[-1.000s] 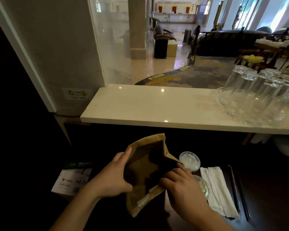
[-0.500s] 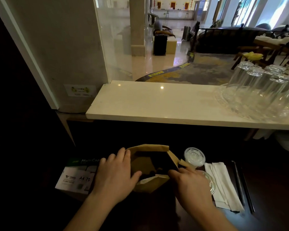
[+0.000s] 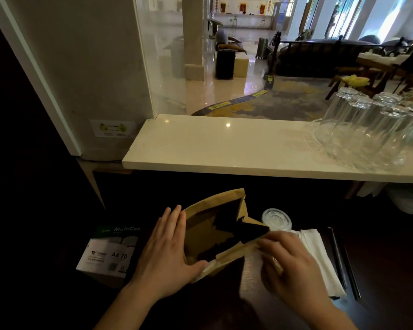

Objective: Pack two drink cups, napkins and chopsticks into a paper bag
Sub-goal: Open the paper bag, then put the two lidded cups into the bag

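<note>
A brown paper bag [image 3: 211,225] stands open on the dark table, its mouth facing me. My left hand [image 3: 167,253] presses flat against its left wall, thumb hooked at the near corner. My right hand [image 3: 289,260] pinches the near right edge of the bag's rim. Just right of the bag stands a clear lidded drink cup [image 3: 276,219]; a second cup is mostly hidden under my right hand. White napkins [image 3: 318,253] lie folded to the right, and dark chopsticks [image 3: 341,258] lie beside them.
A box of A4 paper [image 3: 110,253] sits left of the bag. Above, a pale stone counter [image 3: 224,148] overhangs, carrying several upturned glasses [image 3: 367,132] on a glass tray at its right end. A wall pillar rises at the left.
The bag's mouth has been spread wider and squarer. My left hand moved from gripping the rim to lying flat on the left wall; my right hand slid right along the near edge.
</note>
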A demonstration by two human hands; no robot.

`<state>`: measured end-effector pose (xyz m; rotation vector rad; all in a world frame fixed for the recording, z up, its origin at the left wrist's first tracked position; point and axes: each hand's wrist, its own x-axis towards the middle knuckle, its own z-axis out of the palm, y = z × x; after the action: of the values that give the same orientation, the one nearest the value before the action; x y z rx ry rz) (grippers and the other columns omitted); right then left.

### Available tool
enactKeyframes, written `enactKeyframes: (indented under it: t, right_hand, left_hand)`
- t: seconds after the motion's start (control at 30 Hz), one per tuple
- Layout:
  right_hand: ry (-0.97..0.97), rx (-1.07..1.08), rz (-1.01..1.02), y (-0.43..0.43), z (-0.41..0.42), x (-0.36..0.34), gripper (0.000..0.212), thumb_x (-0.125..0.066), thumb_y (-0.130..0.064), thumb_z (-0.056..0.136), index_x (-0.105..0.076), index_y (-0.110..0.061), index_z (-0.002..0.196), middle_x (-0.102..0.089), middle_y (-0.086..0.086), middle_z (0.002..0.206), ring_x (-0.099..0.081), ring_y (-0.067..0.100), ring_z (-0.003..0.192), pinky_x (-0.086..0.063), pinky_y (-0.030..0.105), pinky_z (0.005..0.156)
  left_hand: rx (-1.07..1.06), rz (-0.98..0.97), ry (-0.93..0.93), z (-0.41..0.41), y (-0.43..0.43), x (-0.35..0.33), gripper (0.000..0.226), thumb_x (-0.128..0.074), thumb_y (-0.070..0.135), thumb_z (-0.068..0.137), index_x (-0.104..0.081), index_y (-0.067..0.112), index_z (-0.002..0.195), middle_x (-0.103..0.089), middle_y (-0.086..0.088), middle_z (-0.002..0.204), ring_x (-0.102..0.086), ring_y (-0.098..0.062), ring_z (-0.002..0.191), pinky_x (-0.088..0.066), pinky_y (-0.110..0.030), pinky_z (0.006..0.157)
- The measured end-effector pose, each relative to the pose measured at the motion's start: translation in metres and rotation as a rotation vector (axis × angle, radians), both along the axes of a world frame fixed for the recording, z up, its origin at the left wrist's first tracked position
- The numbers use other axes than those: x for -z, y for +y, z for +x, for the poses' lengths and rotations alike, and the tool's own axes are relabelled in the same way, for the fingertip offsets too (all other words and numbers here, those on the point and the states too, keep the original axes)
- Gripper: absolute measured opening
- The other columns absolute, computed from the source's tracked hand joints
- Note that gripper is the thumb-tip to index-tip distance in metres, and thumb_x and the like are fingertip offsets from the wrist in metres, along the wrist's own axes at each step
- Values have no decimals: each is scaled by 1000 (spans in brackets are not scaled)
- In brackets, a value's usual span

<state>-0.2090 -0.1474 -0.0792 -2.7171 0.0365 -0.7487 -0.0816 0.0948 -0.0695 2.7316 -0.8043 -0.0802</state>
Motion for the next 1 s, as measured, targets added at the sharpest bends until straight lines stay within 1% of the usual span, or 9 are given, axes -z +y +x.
enactKeyframes:
  t: [0.07, 0.1, 0.17, 0.27, 0.37, 0.53, 0.7, 0.83, 1.0]
  right_hand:
    - [-2, 196, 154, -16, -8, 12, 33, -70, -14, 75, -68, -18, 108, -60, -3, 110, -57, 19, 103, -46, 25, 78]
    - [75, 291, 195, -26, -8, 20, 40, -76, -16, 73, -67, -18, 112, -59, -2, 113, -56, 23, 106, -45, 27, 78]
    - [320, 407, 178, -45, -6, 40, 68, -83, -30, 69, -56, -19, 130, -53, 5, 131, -48, 31, 120, -45, 36, 87]
    - [604, 419, 163, -62, 2, 63, 94, -77, -53, 70, -32, -25, 148, -33, 10, 153, -34, 34, 136, -43, 43, 101]
    - [669, 393, 197, -68, 11, 75, 99, -74, -57, 70, -24, -26, 150, -33, 6, 152, -37, 31, 133, -45, 40, 99]
    - [628, 404, 198, -70, 19, 84, 92, -74, -50, 69, -32, -24, 147, -46, 8, 136, -44, 28, 120, -47, 34, 89]
    - [492, 416, 218, -67, 16, 61, 93, -83, -43, 63, -42, -19, 143, -51, 12, 130, -46, 33, 116, -48, 41, 86]
    - [342, 379, 188, -59, 14, 7, 93, -85, -46, 60, -45, -24, 140, -50, 7, 127, -46, 29, 112, -48, 41, 84]
    - [149, 322, 2, -33, 20, -82, 94, -84, -43, 61, -41, -26, 142, -46, 5, 131, -42, 27, 118, -44, 37, 78]
  left_hand:
    - [3, 6, -15, 0, 1, 1, 116, -40, 83, 72, 25, 23, 147, 39, 10, 152, 39, -8, 136, 8, -32, 113]
    - [9, 6, -20, 0, 2, 2, 117, -40, 84, 72, 25, 23, 147, 39, 10, 152, 39, -8, 136, 7, -33, 113]
    - [19, 8, -19, -1, 2, 2, 117, -40, 83, 72, 26, 23, 147, 40, 10, 152, 39, -9, 136, 7, -34, 114]
    - [26, 31, -25, -1, 2, 1, 117, -40, 83, 72, 29, 24, 146, 42, 9, 150, 41, -9, 135, 6, -34, 114]
    - [24, 32, -13, -1, 1, 1, 117, -41, 83, 72, 29, 25, 146, 43, 10, 150, 41, -9, 135, 7, -35, 113]
    - [36, 52, -4, 1, 1, 1, 119, -44, 84, 71, 29, 26, 145, 44, 11, 149, 41, -8, 134, 5, -35, 114]
    - [42, 46, 15, 5, -1, 0, 120, -46, 83, 70, 28, 27, 146, 43, 12, 149, 41, -8, 135, 4, -38, 115]
    - [47, 47, 24, 9, -2, -1, 120, -46, 83, 70, 28, 27, 146, 43, 13, 149, 42, -7, 134, 5, -36, 115]
    - [57, 34, 29, 10, -3, -2, 121, -47, 83, 69, 26, 27, 147, 43, 13, 149, 42, -7, 134, 7, -34, 113]
